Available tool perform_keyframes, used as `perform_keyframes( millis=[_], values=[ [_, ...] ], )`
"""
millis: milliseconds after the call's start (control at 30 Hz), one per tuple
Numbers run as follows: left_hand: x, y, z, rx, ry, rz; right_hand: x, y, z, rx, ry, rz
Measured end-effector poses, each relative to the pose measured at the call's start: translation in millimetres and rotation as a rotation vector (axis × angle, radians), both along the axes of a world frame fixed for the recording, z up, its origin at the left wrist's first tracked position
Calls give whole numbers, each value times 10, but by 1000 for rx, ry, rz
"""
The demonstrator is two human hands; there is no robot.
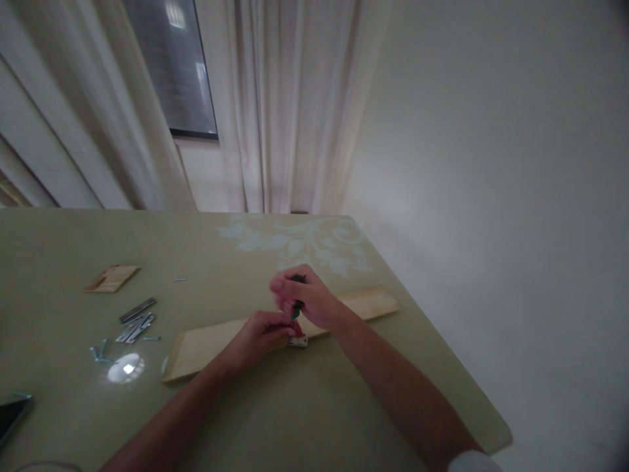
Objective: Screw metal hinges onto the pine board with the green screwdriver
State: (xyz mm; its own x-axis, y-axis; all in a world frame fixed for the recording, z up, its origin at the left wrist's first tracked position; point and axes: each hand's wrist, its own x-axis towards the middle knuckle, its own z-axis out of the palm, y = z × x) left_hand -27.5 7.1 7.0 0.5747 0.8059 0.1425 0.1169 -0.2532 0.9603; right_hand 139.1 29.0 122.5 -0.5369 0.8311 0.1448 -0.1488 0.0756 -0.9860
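Observation:
A long pale wooden board lies slantwise across the table. My right hand is closed around the dark and green handle of a screwdriver, held upright with its tip pointing down at the board. My left hand rests on the board, its fingers closed at a light metal hinge at the near edge, close to the screwdriver's tip. A small reddish patch shows beside those fingertips; I cannot tell what it is. Any screw under the tip is hidden.
Several metal hinges lie on the table at left, with loose screws near them. A small wooden piece lies farther back. A dark flat object sits at the left edge. Curtains and a wall stand behind.

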Motion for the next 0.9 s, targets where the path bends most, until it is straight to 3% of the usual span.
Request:
perform_keyframes(
  millis=[67,133,200,333,400,467,600,667,733,833,900],
  values=[
    [19,-1,9,-2,0,23,-111,-121,12,68,-11,-369],
    [35,-10,17,-6,-6,21,-188,-242,15,120,-2,-553],
    [41,-26,32,-15,-22,13,-186,-299,14,114,11,-419],
    [33,-50,61,-48,-52,8,-26,-173,22,7,-33,257],
    [27,-49,56,-31,-23,7,14,-84,29,-14,-13,337],
    [28,-40,37,-11,27,24,-18,-54,37,9,9,142],
    [49,-22,-14,-20,98,86,-180,-168,38,183,-40,-523],
    [58,-19,-30,-30,100,91,-213,-214,27,213,-7,-632],
    [59,-21,-30,-35,88,100,-177,-190,18,142,49,-414],
    [48,-34,7,-40,56,92,-44,-47,33,-7,73,262],
    [41,-44,44,-34,43,54,30,40,68,-32,76,504]
  ],
)
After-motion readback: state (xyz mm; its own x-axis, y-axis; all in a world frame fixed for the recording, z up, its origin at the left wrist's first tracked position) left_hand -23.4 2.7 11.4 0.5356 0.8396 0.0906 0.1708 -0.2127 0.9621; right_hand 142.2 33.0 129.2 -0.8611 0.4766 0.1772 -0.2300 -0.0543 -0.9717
